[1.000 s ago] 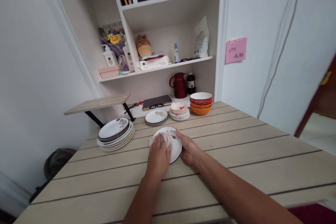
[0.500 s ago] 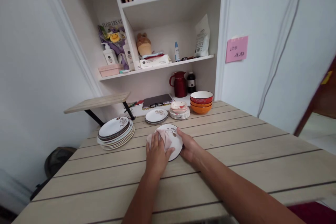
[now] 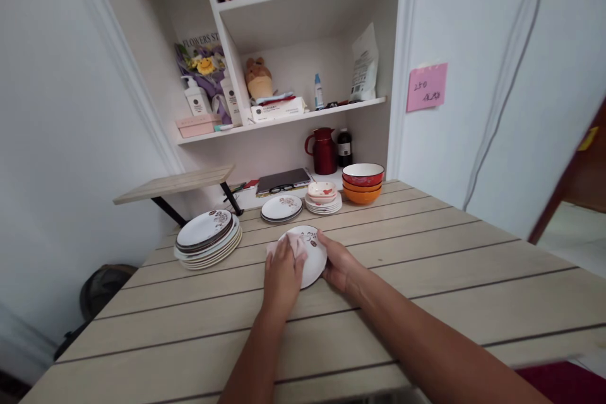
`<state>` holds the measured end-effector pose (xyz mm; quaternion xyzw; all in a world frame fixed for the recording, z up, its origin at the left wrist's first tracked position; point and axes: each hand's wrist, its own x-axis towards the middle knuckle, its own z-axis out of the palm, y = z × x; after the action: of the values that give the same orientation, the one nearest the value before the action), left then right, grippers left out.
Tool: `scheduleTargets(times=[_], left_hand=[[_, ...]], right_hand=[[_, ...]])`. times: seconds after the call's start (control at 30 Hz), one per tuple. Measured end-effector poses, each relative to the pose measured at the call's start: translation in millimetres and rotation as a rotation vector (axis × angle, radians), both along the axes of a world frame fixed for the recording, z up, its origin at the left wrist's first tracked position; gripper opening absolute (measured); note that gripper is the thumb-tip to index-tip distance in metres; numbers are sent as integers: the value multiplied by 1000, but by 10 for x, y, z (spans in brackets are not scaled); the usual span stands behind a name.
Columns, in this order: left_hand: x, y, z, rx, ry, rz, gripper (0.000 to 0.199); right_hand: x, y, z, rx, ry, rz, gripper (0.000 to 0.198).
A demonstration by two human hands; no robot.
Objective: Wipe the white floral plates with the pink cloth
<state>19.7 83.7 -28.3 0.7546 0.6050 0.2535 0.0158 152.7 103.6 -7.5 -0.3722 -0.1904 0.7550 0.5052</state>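
Pale pink cloth (image 3: 297,244) lies under my left hand (image 3: 280,274), fingers slightly spread, against the white plate (image 3: 314,263); whether they pinch it I can't tell. My right hand (image 3: 339,266) is closed on the plate's right rim, over the bench (image 3: 189,341).

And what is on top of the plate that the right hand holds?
A pale pink cloth lies on the plate, under the left hand. Some dark decoration shows beside it; whatever the cloth covers cannot be seen.
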Motion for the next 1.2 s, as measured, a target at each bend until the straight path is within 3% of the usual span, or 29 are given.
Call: scheduleTargets(times=[0.1, 0.23, 0.33, 0.4, 0.53, 0.6, 0.7, 0.83, 0.97, 1.03, 1.13, 1.2], left_hand=[[14, -52, 20, 0, 53, -30, 53], [58, -188, 129, -21, 108, -402, 47], [69, -228, 177, -23, 92, -507, 41], [50, -203, 165, -31, 85, -429, 41], [-13, -116, 92, -52, 148, -43, 48], [-20, -108, 77, -42, 217, 57, 48], [31, -160, 111, 20, 296, 59, 42], [146, -245, 188, 66, 333, -114, 27], [141, -216, 187, 83, 273, -250, 24], [80, -174, 165, 69, 250, -181, 25], [-26, -138, 140, 72, 258, 114, 28], [-65, -146, 138, 98, 286, 227, 29]], right_hand=[[-3, 22, -31, -9, 0, 6, 31], [17, 34, -51, -2, 35, 77, 40], [39, 42, -37, 2, 72, 134, 46], [51, 61, -32, 2, 89, 124, 43], [56, 109, -50, -1, 105, 57, 34], [52, 120, -61, -6, 105, 39, 34], [47, 115, -53, -17, 96, 22, 36], [48, 87, -1, -7, 104, 32, 37], [45, 65, 26, -2, 90, 44, 39], [42, 61, 18, -9, 69, 33, 39], [35, 63, -2, -29, 26, 0, 35], [32, 65, -9, -38, 4, -13, 34]])
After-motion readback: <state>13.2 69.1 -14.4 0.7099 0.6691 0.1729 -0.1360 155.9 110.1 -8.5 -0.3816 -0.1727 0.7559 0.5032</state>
